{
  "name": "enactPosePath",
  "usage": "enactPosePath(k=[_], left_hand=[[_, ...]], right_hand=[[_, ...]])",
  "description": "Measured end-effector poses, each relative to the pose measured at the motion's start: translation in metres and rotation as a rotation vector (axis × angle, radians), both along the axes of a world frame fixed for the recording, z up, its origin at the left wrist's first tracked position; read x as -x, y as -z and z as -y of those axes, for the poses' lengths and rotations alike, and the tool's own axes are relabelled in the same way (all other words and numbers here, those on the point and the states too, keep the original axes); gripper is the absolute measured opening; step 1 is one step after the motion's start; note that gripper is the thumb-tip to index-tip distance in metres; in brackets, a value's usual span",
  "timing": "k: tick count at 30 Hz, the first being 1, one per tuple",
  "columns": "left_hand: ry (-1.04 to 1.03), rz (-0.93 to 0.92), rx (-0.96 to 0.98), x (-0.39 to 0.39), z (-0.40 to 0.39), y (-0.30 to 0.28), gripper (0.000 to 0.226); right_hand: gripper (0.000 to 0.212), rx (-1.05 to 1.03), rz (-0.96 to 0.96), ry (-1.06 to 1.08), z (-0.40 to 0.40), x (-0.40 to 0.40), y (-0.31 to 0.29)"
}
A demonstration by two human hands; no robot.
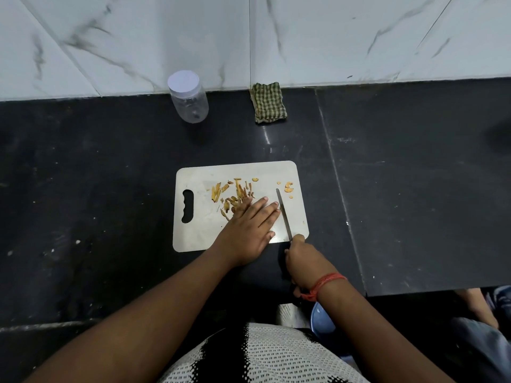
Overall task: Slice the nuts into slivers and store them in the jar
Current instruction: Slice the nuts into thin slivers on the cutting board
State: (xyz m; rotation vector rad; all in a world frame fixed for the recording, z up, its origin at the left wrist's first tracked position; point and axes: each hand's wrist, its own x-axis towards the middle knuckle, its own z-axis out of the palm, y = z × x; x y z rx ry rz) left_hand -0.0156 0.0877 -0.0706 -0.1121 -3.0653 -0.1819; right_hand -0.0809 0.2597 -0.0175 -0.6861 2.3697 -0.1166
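A dark stone countertop (pixel 110 175) carried a pale cutting board (pixel 199 236) near its front edge. Well behind it, by the marble wall, stood a clear jar (pixel 189 99) with a white lid, a folded checked cloth (pixel 268 102) beside it.

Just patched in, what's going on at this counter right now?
A person is slivering nuts on a white cutting board. The left hand lies flat on the board beside a pile of nut slivers, and the right hand grips a knife. The jar stands lidded by the wall.
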Motion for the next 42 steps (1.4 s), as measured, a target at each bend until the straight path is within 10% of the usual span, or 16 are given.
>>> enactPosePath(k=[27, 42], left_hand=[[-0.100, 0.040, 0.015, 0.000, -0.009, -0.001, 0.058], [0.077, 0.060, 0.087, 0.005, -0.024, -0.004, 0.061]], right_hand=[[0.010, 0.269, 0.564, 0.299, -0.051, -0.025, -0.032], [0.016, 0.502, 0.343, 0.419, -0.034, -0.006, -0.045]])
